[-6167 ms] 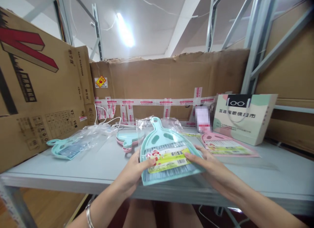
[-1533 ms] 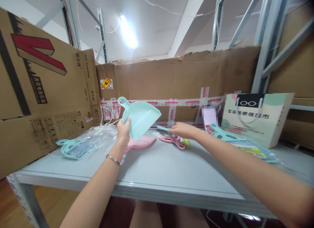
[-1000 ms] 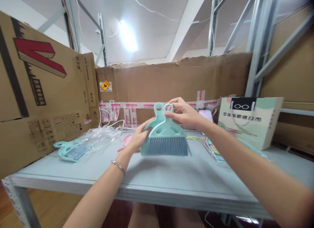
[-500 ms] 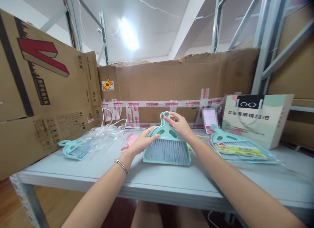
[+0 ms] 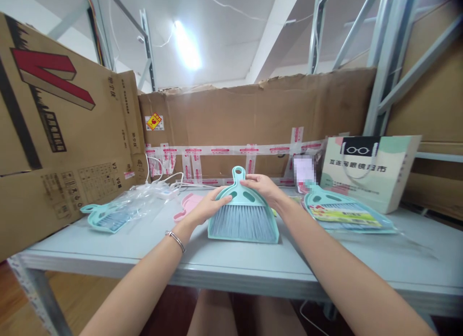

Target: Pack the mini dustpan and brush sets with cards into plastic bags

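A mint-green hand brush [image 5: 243, 221] with grey-blue bristles lies against a matching dustpan [image 5: 272, 237] behind it. The pair is tilted up, handles on top, the pan's wide lip on the table. My left hand [image 5: 211, 207] is closed on the left edge of the set, its thumb over the brush head. With thumb and fingers at the lower part of the handle, my right hand [image 5: 265, 187] grips the right side. Fingers behind the pan are hidden.
Left, another green brush set [image 5: 108, 217] lies by clear plastic wrap and white cables. A pink piece [image 5: 188, 206] sits behind my left wrist. Rightward are a packaged green set [image 5: 347, 213] and a paper bag [image 5: 369, 169]. Cardboard boxes [image 5: 224, 119] wall the table's back and left.
The brush and dustpan handle loops, slightly offset before, now line up. My right hand has slid from the handle's top loop down to its neck. The whole view has shifted slightly.
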Demonstrator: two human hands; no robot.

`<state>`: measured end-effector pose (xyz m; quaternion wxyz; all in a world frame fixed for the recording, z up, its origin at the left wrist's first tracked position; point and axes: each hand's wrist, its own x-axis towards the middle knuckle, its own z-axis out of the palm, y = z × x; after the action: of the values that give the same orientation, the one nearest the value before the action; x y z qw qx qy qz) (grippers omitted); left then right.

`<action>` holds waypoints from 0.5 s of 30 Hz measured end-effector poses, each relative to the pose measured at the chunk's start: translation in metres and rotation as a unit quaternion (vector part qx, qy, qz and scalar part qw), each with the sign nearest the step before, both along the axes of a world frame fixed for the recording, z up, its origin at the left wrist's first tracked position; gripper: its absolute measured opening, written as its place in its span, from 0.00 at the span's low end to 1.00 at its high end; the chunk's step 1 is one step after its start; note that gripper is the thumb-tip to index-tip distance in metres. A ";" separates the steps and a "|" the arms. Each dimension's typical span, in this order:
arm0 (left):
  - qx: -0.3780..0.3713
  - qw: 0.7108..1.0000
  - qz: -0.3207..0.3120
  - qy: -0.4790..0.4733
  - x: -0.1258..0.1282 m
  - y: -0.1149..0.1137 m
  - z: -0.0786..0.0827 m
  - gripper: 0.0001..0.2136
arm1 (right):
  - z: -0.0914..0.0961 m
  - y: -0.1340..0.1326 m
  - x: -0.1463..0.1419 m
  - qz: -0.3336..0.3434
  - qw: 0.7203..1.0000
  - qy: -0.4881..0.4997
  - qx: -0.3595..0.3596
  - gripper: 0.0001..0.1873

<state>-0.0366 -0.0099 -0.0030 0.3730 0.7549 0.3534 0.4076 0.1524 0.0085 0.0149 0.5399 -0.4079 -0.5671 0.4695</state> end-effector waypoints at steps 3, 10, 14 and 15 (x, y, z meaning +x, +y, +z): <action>-0.025 0.999 0.012 -0.014 0.000 0.001 0.001 0.19 | 0.001 0.001 -0.002 0.012 1.000 -0.002 -0.001 0.12; -0.077 0.968 0.111 -0.213 -0.013 0.013 0.008 0.21 | -0.009 0.020 0.055 -0.210 0.933 -0.289 0.039 0.16; -0.057 0.942 0.181 -0.278 -0.017 0.022 0.009 0.20 | -0.029 0.030 0.077 -0.200 0.812 -0.541 -0.092 0.20; -0.054 0.940 0.187 -0.279 -0.017 0.023 0.009 0.20 | -0.032 0.032 0.077 -0.196 0.801 -0.556 -0.106 0.21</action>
<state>-0.0540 0.0134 0.0057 0.4142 0.5101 0.3913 0.6443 0.2295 0.0404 -0.0175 0.1665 -0.7559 -0.6247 0.1034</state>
